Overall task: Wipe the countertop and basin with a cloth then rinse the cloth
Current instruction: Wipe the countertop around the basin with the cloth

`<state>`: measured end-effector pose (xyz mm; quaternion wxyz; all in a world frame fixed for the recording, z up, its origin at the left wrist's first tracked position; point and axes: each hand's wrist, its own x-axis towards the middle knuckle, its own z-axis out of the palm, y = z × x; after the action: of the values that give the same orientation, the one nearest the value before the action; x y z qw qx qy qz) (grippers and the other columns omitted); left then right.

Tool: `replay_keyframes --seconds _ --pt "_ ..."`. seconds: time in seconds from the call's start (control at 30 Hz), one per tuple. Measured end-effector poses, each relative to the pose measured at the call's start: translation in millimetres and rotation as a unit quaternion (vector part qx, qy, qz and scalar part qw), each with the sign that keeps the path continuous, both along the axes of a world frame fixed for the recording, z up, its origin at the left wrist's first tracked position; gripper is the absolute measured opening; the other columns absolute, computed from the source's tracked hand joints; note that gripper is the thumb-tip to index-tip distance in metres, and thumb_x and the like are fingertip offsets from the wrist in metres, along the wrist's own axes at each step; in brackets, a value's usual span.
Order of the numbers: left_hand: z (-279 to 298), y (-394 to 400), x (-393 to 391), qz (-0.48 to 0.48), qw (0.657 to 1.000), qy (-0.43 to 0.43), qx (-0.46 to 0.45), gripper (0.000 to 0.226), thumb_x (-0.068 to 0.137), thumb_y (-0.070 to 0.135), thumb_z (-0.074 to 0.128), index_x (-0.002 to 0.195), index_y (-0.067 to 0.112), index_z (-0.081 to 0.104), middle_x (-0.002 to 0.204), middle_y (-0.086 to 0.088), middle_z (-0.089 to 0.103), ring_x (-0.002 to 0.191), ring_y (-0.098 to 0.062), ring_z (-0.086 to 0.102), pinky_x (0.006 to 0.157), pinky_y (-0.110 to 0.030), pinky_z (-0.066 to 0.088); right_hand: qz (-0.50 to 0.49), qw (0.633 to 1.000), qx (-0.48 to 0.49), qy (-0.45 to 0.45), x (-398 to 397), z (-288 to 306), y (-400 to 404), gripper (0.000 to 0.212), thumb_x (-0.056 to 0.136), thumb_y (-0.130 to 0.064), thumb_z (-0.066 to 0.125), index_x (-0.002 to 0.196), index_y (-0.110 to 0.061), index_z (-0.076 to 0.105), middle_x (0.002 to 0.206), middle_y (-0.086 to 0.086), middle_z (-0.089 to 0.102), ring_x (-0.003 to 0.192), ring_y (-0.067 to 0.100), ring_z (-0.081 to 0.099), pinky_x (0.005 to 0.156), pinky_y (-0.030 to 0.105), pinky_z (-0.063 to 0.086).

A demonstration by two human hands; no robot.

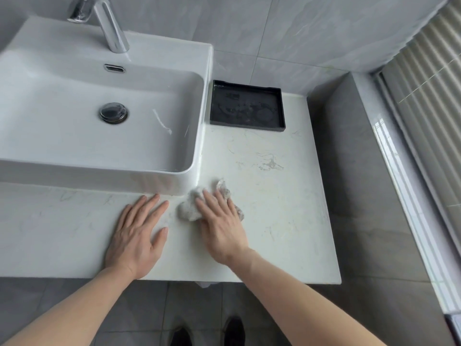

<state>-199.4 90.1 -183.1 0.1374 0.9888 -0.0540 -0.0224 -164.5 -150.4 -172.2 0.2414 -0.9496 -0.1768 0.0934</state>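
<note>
The step in hand looked like the first part of the task, the wiping of the desk [274, 208], with the basin [74, 136] not yet reached. The right hand [220, 228] lay flat with its fingers stretched forward, pressing down on the crumpled cloth [190, 208] rather than closing around it. The cloth sat on the desk just beside the front right corner of the basin, near that corner, though whether it touched could not be told. The left hand [139, 236] was spread wide and empty, palm down on the desk, just beside the cloth, probably for support.

The cloth was a bunched white lump with some grey speckles. Its long axis seemed to run on a diagonal, from near-left to far-right, with 1 raised tip [222, 186] pointing away toward the black tray [247, 106] at the back of the desk. Part of it was hidden under the right hand.

In my judgement, the next move called for steady downward pressure and a sliding stroke over the open desk surface to the right. The tray stood in the way at the back, so the stroke would need to go around it.
</note>
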Motion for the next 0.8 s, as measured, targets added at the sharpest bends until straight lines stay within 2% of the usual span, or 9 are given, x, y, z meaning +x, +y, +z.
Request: replay_keyframes --seconds 0.07,0.17,0.3,0.4,0.53,0.63,0.7,0.77,0.8 --pt "-0.4 0.0 -0.1 0.001 1.000 -0.005 0.001 0.065 0.096 0.048 0.037 0.158 0.029 0.039 0.168 0.006 0.029 0.158 -0.020 0.020 0.128 -0.047 0.016 0.019 0.998 -0.051 -0.009 -12.5 -1.3 5.7 0.062 0.108 -0.052 0.030 0.165 -0.035 0.013 0.174 -0.013 -0.001 0.160 0.023 -0.013 0.129 0.050 -0.010" --pt "-0.7 -0.5 -0.2 0.000 1.000 -0.008 -0.001 0.065 0.095 0.047 0.038 0.157 0.028 0.039 0.168 0.005 0.030 0.157 -0.021 0.021 0.128 -0.047 0.016 -0.023 0.998 -0.054 -0.037 -18.9 -5.1 -21.0 0.060 0.109 -0.055 0.027 0.165 -0.038 0.011 0.173 -0.018 -0.002 0.160 0.020 -0.014 0.129 0.047 -0.012" --pt "-1.5 -0.3 -0.7 0.004 1.000 -0.005 -0.003 0.065 0.095 0.047 0.037 0.158 0.028 0.038 0.168 0.006 0.029 0.157 -0.021 0.020 0.129 -0.046 0.014 -0.124 0.990 -0.054 -0.045 -19.1 -13.6 -98.5 0.057 0.110 -0.032 0.040 0.164 -0.033 0.023 0.172 -0.015 0.011 0.161 0.017 0.000 0.131 0.045 0.004" --pt "-1.6 -0.9 -0.9 0.004 1.000 -0.005 -0.004 0.066 0.095 0.047 0.037 0.158 0.028 0.039 0.168 0.005 0.030 0.157 -0.022 0.021 0.128 -0.047 0.015 -0.213 0.974 -0.054 -0.049 -17.4 -12.8 -162.8 0.055 0.107 -0.010 0.044 0.161 -0.020 0.036 0.170 -0.011 0.021 0.160 0.020 0.014 0.127 0.049 0.022" --pt "-1.6 -0.8 -1.1 0.006 1.000 -0.004 -0.001 0.066 0.095 0.048 0.036 0.158 0.029 0.039 0.168 0.006 0.029 0.157 -0.021 0.021 0.128 -0.047 0.015 -0.316 0.948 0.019 -0.029 -9.0 12.9 -183.3 0.048 0.113 -0.017 0.033 0.160 -0.021 0.037 0.166 -0.015 0.029 0.157 0.010 0.022 0.124 0.043 0.031" --pt "-0.9 -1.5 -0.6 0.007 1.000 -0.005 -0.004 0.066 0.095 0.048 0.036 0.158 0.028 0.039 0.168 0.006 0.030 0.157 -0.021 0.020 0.128 -0.047 0.015 -0.261 0.961 0.070 -0.060 -11.3 24.5 -134.2 0.056 0.107 0.001 0.037 0.160 -0.019 0.038 0.166 -0.008 0.034 0.157 0.014 0.024 0.128 0.040 0.024" --pt "-1.1 -1.4 -0.1 0.005 1.000 -0.007 -0.005 0.066 0.095 0.048 0.037 0.157 0.028 0.040 0.168 0.006 0.030 0.157 -0.022 0.021 0.128 -0.047 0.016 -0.186 0.979 0.067 -0.055 -21.0 23.9 -86.3 0.071 0.100 0.012 0.038 0.161 -0.023 0.034 0.169 -0.010 0.028 0.159 0.013 0.015 0.130 0.030 0.015" --pt "-1.6 -1.4 -0.2 0.004 1.000 -0.010 -0.007 0.066 0.094 0.048 0.038 0.157 0.027 0.041 0.168 0.005 0.031 0.157 -0.022 0.022 0.128 -0.048 0.016 -0.099 0.993 0.059 -0.022 -34.0 19.6 -38.1 0.073 0.099 0.007 0.039 0.164 -0.026 0.027 0.171 -0.012 0.017 0.160 0.012 0.003 0.128 0.022 0.006" --pt "-1.9 -1.3 -0.3 0.004 1.000 -0.011 -0.008 0.066 0.094 0.048 0.038 0.157 0.027 0.041 0.168 0.005 0.031 0.157 -0.022 0.022 0.128 -0.048 0.016 -0.054 0.998 0.044 -0.009 -41.0 14.8 -18.0 0.072 0.100 0.001 0.040 0.165 -0.026 0.023 0.172 -0.012 0.011 0.160 0.013 -0.003 0.129 0.025 0.002"
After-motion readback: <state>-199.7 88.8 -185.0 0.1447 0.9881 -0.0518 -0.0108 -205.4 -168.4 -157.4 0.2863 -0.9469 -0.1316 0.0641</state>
